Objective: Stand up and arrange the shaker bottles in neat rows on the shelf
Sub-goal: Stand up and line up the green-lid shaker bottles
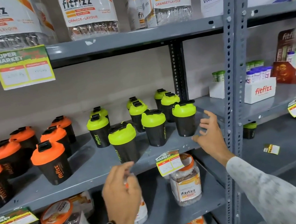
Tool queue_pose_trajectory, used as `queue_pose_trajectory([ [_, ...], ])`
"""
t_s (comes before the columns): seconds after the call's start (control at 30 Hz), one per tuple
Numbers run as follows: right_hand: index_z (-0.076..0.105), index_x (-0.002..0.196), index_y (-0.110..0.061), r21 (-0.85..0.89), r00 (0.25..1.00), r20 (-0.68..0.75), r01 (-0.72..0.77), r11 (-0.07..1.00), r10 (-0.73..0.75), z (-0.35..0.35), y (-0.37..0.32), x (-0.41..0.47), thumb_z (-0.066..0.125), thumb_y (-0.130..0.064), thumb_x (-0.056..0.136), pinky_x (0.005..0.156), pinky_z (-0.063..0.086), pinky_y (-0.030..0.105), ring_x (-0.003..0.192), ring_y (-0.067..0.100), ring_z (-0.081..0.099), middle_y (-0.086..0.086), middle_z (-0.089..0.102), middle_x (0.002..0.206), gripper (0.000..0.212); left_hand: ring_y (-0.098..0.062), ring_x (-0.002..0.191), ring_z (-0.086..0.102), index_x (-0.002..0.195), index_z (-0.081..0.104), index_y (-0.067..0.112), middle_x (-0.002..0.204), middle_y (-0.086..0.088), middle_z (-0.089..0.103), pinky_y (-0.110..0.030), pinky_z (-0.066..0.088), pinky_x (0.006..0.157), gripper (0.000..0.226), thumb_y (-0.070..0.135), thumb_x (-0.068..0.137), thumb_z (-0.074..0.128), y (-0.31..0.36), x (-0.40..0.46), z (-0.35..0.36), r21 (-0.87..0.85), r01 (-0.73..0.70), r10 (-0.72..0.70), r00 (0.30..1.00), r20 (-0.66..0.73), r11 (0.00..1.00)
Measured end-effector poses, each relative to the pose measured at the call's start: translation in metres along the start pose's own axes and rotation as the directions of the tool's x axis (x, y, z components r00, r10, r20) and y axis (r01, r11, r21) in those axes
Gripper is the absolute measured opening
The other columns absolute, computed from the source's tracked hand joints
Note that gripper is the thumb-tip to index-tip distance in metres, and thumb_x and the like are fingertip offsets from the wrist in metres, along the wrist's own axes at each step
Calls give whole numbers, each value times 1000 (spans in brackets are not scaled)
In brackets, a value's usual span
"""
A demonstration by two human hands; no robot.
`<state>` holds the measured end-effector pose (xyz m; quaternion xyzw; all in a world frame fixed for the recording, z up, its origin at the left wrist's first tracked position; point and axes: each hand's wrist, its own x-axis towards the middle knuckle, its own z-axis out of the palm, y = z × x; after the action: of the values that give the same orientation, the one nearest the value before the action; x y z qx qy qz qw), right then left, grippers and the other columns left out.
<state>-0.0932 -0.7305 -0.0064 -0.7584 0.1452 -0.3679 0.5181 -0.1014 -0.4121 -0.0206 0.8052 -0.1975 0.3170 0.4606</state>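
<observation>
Black shaker bottles stand upright on the grey middle shelf. Several with orange lids fill the left side, several with green lids the right side. One green-lidded shaker stands near the front edge. My left hand hovers just below and in front of it, fingers curled, holding nothing. My right hand is spread open beside the rightmost green shaker, close to it but not gripping.
Large fitfizz jars fill the shelf above; smaller jars sit below. A perforated steel upright bounds the shelf on the right. Price tags hang from shelf edges. A neighbouring rack holds boxes of tubes.
</observation>
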Motion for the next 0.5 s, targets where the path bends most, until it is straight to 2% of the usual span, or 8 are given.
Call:
queue_pose_trajectory([
  [0.07,26,154,-28,-12,998,61,7,1000,-6,-7,1,12,87,-1,73,112,44,46,128,19,49,7,47,141,105,-5,93,64,109,70,28,103,15,67,-40,56,78,32,22,84,51,28,-5,26,-74,-9,13,998,55,997],
  [0.13,25,155,-26,-18,993,118,21,1000,-19,-11,2,26,89,-6,72,113,42,45,129,17,47,10,46,147,107,-5,106,62,121,67,27,116,13,68,-40,54,89,37,26,87,54,50,-1,56,-74,-10,16,996,88,997],
  [0.2,24,157,-25,-16,983,181,7,1000,-4,-13,6,40,92,-7,69,113,40,43,130,18,44,12,43,152,112,-10,124,56,138,56,27,136,7,62,-41,47,103,51,37,88,57,64,9,83,-59,60,-53,993,102,996],
  [0.27,21,158,-29,-27,970,244,-10,1000,16,-15,11,52,94,-11,65,115,38,46,138,25,42,14,39,157,120,-15,135,48,149,43,22,148,1,52,-39,40,111,66,40,88,64,75,23,105,-93,163,-155,984,91,982],
  [0.37,16,160,-29,-51,945,324,-39,998,53,-16,17,64,97,-22,59,117,36,51,146,30,38,15,36,161,130,-23,132,46,151,32,19,147,-5,45,-34,39,105,82,34,83,75,86,44,130,-108,249,-249,968,20,962],
  [0.5,19,156,-39,-66,930,364,-34,997,56,-12,24,77,93,-50,39,115,41,51,142,25,46,3,48,155,140,-35,124,50,144,33,15,139,-11,42,-46,47,99,96,32,68,89,82,63,150,-88,335,-343,934,-98,938],
])
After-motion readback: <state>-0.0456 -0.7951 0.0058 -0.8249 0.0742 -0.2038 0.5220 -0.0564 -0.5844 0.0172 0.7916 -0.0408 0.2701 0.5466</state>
